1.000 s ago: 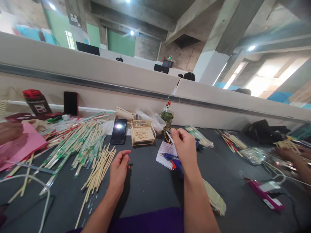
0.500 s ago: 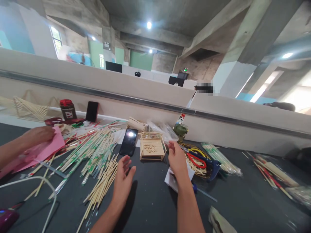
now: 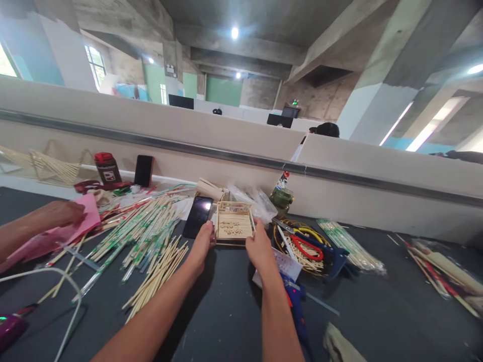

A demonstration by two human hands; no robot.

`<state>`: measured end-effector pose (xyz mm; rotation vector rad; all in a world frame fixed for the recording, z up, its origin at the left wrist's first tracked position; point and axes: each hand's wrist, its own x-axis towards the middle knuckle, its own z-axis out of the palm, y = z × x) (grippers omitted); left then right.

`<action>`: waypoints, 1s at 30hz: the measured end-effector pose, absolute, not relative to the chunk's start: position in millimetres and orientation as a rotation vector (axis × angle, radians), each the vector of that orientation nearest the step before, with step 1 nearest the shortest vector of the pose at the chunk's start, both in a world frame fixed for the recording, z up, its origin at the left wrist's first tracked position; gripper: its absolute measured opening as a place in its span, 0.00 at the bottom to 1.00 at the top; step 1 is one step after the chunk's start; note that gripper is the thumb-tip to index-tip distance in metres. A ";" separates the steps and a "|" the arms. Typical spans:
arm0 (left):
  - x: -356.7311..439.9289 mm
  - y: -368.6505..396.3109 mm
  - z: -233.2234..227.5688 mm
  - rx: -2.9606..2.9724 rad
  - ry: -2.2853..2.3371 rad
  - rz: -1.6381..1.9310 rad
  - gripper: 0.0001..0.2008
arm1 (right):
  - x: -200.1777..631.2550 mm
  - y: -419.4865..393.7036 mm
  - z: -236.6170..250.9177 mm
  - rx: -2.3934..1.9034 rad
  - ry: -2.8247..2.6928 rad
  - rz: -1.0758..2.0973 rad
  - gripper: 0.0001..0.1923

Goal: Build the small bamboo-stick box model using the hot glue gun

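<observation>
A small tray-like model made of wooden sticks [image 3: 234, 221] stands on the dark table, with little cut pieces on its slatted floor. My left hand [image 3: 205, 242] grips its left side, and my right hand [image 3: 260, 244] grips its right side near the front corner. A black phone [image 3: 197, 217] lies just left of the model, close to my left fingers. Under and beside my right forearm are a white printed paper [image 3: 286, 261] and a blue glue gun [image 3: 294, 301]. My fingertips are partly hidden behind the model's sides.
Wrapped and loose chopsticks [image 3: 154, 271] spread across the left. Another person's hand [image 3: 62, 213] holds pink paper [image 3: 89, 206] there. Right of me sits a basket [image 3: 279, 241] with sticks and red-handled pliers [image 3: 306, 249]. A green jar [image 3: 282, 198] stands by the partition [image 3: 169, 163].
Both hands have moved in from beside the stick model and closed on its two sides. The view has shifted slightly, and the blue glue gun shows more beside my right forearm.
</observation>
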<state>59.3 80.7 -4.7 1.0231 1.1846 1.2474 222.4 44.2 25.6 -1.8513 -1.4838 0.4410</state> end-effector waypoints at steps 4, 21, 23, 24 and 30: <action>52.1 69.0 -1.5 0.949 1.169 1.182 0.30 | 233.2 39.8 27.7 -1.868 -1.533 0.482 0.33; 1.6 -35.8 -13.6 0.708 1.057 1.181 0.33 | 227.3 14.9 53.7 -1.894 -1.916 0.667 0.17; 5.7 -47.4 -18.4 0.662 1.030 1.200 0.32 | 223.2 14.9 54.9 -1.910 -1.965 0.626 0.19; 8.3 -52.9 -20.8 0.636 1.035 1.229 0.32 | 221.3 15.0 55.0 -1.912 -1.983 0.593 0.20; 2.6 -67.4 -25.1 0.792 1.128 1.188 0.31 | 214.3 8.7 59.4 -1.915 -2.012 0.392 0.21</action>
